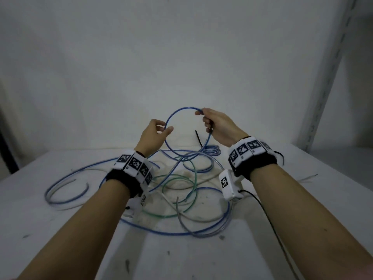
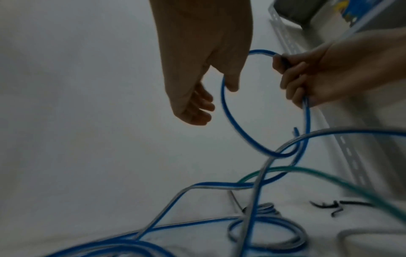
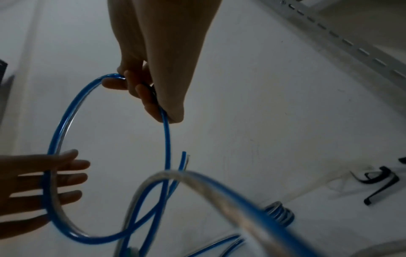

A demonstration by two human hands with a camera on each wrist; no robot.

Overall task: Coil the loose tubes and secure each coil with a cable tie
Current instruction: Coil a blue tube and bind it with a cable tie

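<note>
**Blue loop in the air, one turn formed**

Blue tube (image 1: 171, 118) is what your fingers have: your right hand (image 1: 218, 126) is curled round it at about one o'clock on the loop, with the forefinger and thumb pinching the top and the lower fingers wrapped where the tube drops out of the fist. A dark strip also seems to sit in that fist; it may be a cable tie, but I cannot tell. Your left hand (image 1: 155, 134) is at nine o'clock on the same loop, fingers straight and relaxed, the tube resting across them rather than gripped.

From there the loop stands upright between your hands, its plane facing you, and at six o'clock its bottom crosses the slack that runs down to the table (image 1: 60, 229). That slack lies below and towards you, nearer your left hand, so I judge the left is the one to gather the next turn up to the right.

Further out on the table lie a green tube (image 1: 193, 170), a clear tube (image 1: 181, 217) and, at twelve o'clock behind the loop, a small finished coil (image 1: 212, 149). Black cable ties (image 3: 377, 182) lie at the right.
</note>
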